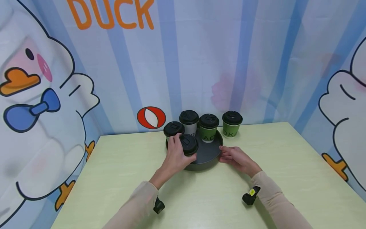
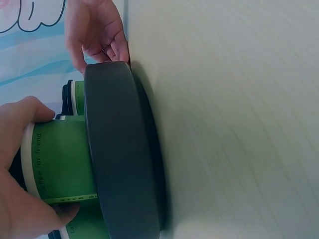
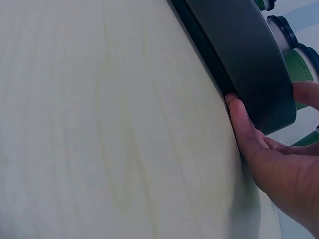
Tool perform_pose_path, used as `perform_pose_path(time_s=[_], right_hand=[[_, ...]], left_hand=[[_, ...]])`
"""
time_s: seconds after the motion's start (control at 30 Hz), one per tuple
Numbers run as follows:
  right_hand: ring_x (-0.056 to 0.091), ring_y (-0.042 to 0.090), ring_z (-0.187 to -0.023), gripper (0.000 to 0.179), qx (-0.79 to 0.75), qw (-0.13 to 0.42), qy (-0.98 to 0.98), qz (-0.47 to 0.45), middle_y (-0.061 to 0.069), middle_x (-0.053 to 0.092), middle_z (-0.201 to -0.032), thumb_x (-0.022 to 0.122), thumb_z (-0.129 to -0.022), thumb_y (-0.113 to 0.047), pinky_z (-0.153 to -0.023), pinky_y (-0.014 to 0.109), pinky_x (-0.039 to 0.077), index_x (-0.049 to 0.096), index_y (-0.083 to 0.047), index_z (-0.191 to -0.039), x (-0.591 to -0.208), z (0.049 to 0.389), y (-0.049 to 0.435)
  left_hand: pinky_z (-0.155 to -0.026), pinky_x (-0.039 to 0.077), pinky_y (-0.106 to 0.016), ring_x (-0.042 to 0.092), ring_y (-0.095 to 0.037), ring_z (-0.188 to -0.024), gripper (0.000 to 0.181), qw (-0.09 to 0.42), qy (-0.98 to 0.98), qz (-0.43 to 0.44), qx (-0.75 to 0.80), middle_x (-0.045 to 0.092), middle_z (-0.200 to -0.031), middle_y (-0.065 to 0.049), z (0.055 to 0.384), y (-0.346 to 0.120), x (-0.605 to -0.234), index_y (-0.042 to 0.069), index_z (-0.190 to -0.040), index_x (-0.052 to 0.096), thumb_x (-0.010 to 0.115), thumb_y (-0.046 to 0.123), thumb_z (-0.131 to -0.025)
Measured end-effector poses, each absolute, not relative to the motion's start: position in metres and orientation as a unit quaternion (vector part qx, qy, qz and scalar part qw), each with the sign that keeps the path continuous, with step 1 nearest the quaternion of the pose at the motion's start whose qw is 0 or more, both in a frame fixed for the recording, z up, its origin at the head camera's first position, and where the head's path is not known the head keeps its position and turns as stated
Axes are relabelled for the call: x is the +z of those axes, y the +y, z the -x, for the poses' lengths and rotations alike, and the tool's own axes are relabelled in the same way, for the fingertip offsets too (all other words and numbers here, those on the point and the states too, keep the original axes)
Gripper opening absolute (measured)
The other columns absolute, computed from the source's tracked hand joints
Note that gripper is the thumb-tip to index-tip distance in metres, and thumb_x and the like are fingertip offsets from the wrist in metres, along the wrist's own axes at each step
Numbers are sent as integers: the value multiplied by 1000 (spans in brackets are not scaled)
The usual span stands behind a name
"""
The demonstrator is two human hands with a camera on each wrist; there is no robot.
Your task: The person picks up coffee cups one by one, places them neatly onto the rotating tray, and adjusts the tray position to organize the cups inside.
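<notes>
A round dark grey tray (image 1: 207, 156) sits on the table, bearing several lidded paper coffee cups. My left hand (image 1: 175, 156) grips the nearest one, a green coffee cup (image 2: 62, 154) with a black lid, thumb and fingers on opposite sides. The tray wall hides its base in the left wrist view. Behind it on the tray are another green cup (image 1: 173, 128) at the left, a whitish cup (image 1: 190, 127) and a green cup (image 1: 208, 133). At the tray's right side, my right hand (image 1: 237, 159) pinches the wall (image 3: 249, 59), thumb at the rim and fingers low by the underside.
One more green cup (image 1: 232, 127) with a black lid stands off the tray, behind it to the right. A curtain (image 1: 200, 63) with duck pictures hangs along the back edge of the pale wooden table (image 1: 120, 178).
</notes>
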State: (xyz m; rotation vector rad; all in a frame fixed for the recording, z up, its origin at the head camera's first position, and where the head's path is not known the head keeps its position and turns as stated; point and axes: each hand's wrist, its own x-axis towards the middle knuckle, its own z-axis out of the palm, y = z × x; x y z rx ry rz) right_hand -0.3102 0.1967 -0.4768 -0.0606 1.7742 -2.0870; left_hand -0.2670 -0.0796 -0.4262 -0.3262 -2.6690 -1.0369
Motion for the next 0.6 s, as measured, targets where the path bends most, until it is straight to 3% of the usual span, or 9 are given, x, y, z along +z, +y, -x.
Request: perform_pose_path(time_s=[0.6], right_hand=[[71,15,-84,29,-744,199,637,22,9,63,-92,57,-108,-19,-85,29,61,53,9,-114,-478,309,199]], left_hand=[[-108,48,-52,45,-37,-129,92,106,-925,104,-350,39,-142,-26,268,-79,-422,-1,-151,33,85,33,-83]])
